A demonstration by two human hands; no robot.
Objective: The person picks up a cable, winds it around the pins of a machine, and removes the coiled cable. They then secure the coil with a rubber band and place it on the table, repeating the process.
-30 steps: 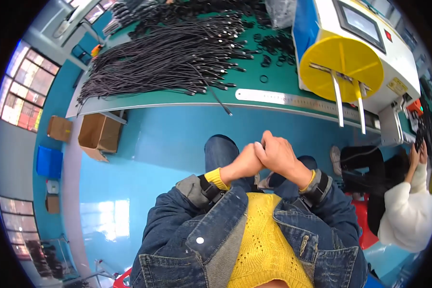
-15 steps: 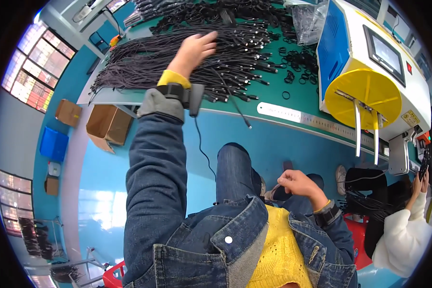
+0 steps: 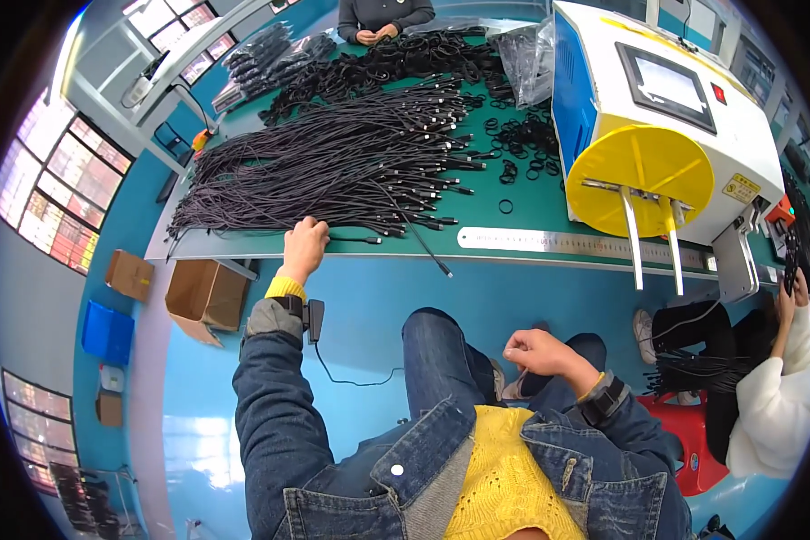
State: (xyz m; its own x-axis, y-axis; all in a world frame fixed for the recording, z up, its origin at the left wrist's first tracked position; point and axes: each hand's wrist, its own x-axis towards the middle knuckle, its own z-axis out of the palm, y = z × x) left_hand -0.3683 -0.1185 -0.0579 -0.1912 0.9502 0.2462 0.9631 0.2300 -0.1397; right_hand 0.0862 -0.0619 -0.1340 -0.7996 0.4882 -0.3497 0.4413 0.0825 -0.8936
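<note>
My left hand [image 3: 306,248] is at the front edge of the table, its fingers closed on a black cable [image 3: 351,239] whose plug end sticks out to the right. Just behind it a wide spread of black cables [image 3: 288,162] lies across the table, most of their light-tipped plugs pointing right. One loose cable end [image 3: 436,259] overhangs the front edge, right of this hand. Above my lap, my right hand [image 3: 544,352] is held with curled fingers, and nothing shows in them.
A steel ruler [image 3: 549,241] lies along the front edge. Right of it stands a white-and-blue machine with a yellow disc [image 3: 639,180] and two metal prongs. Small black rings [image 3: 526,139] and bagged goods [image 3: 522,67] lie behind. One person sits opposite, another at right.
My left hand has come down from over the cable spread to the front edge and closed on a cable. The view has shifted, showing a person opposite. My right hand stays over my lap.
</note>
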